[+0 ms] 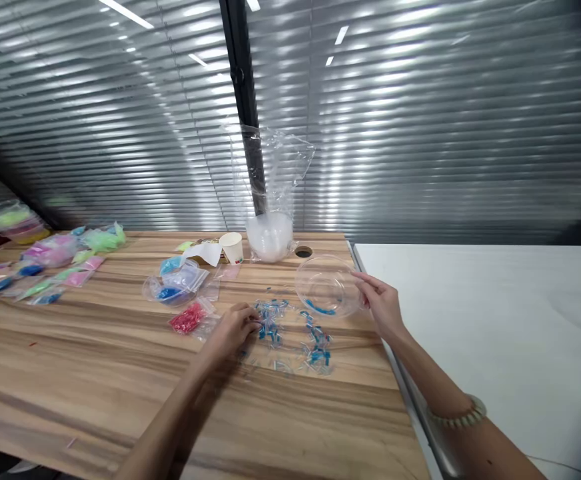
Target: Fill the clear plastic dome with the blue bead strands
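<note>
My right hand (380,303) pinches the rim of a clear round plastic bowl (328,287), tilted above the table, with several blue pieces (320,308) along its lower side. Small blue and clear tube-like pieces lie in two loose clusters on the wood, a left one (270,320) and a right one (318,347). At the left edge of the left cluster is my left hand (235,327), its fingers pressed together low over the pieces; what they hold, if anything, is too small to name. A bag of red pieces (188,318) lies just left of that hand.
A clear container with bagged blue pieces (170,290), a paper cup (231,248) and a plastic-wrapped stack of bowls (270,237) stand farther back. Colourful bags (53,253) cover the far left. A white table (480,300) adjoins on the right.
</note>
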`<state>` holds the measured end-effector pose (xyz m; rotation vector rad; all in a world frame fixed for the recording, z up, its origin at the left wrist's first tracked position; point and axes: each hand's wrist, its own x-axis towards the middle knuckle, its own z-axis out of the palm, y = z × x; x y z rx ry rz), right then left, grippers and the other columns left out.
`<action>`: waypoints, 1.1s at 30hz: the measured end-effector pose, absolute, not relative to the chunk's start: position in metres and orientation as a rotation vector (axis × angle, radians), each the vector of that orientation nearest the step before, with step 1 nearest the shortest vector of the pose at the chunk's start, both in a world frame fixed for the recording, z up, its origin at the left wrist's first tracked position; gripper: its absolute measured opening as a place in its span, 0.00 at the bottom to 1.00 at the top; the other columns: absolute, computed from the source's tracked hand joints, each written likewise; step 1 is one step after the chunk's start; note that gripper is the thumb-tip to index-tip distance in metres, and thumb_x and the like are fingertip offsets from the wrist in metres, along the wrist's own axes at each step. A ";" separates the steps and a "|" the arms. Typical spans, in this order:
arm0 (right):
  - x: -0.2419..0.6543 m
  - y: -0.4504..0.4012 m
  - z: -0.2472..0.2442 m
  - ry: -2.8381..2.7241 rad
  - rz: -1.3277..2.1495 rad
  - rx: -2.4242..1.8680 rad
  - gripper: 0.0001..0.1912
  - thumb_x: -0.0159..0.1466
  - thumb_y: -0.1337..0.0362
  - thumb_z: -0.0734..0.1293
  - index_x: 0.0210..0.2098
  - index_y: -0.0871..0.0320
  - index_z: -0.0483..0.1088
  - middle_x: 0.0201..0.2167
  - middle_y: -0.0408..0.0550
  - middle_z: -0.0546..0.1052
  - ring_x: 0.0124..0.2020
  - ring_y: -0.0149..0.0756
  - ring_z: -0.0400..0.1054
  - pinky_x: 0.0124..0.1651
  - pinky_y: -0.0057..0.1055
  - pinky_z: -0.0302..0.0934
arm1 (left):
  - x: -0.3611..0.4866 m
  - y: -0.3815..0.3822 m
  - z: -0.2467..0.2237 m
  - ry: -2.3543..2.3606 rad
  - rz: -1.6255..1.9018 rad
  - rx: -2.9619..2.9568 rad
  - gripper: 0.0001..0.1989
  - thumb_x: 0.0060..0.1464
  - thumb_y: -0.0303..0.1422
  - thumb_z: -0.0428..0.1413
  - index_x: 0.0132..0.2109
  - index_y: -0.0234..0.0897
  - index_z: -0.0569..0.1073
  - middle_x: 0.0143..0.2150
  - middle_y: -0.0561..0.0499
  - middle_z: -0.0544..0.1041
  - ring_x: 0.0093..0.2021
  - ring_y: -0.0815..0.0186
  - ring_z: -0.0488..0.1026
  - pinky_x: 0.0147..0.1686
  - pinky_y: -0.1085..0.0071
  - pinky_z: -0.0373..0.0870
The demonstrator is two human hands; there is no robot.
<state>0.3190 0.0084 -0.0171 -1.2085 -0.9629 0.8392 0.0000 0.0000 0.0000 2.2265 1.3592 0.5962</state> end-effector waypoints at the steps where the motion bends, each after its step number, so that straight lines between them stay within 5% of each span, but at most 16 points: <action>1: 0.319 0.008 -0.016 -0.967 0.834 -1.208 0.25 0.52 0.55 0.69 0.43 0.66 0.75 0.12 0.35 0.59 0.16 0.25 0.50 0.20 0.25 0.47 | 0.000 -0.001 0.002 1.377 0.606 2.228 0.07 0.52 0.31 0.52 0.35 0.37 0.75 0.36 0.46 0.74 0.40 0.59 0.70 0.41 0.66 0.64; 10: 0.315 0.005 -0.007 -1.017 0.810 -1.203 0.25 0.51 0.55 0.68 0.42 0.68 0.75 0.12 0.35 0.58 0.16 0.25 0.49 0.20 0.26 0.47 | 0.006 -0.007 0.016 1.330 0.454 2.248 0.05 0.45 0.28 0.57 0.32 0.38 0.76 0.33 0.48 0.76 0.34 0.61 0.71 0.36 0.68 0.64; 33: 0.310 0.005 -0.014 -1.103 0.837 -1.215 0.25 0.54 0.54 0.67 0.44 0.67 0.75 0.13 0.35 0.58 0.17 0.25 0.50 0.22 0.25 0.48 | 0.014 -0.010 0.004 1.327 0.328 2.466 0.09 0.54 0.24 0.49 0.32 0.36 0.73 0.34 0.48 0.74 0.36 0.64 0.69 0.37 0.71 0.62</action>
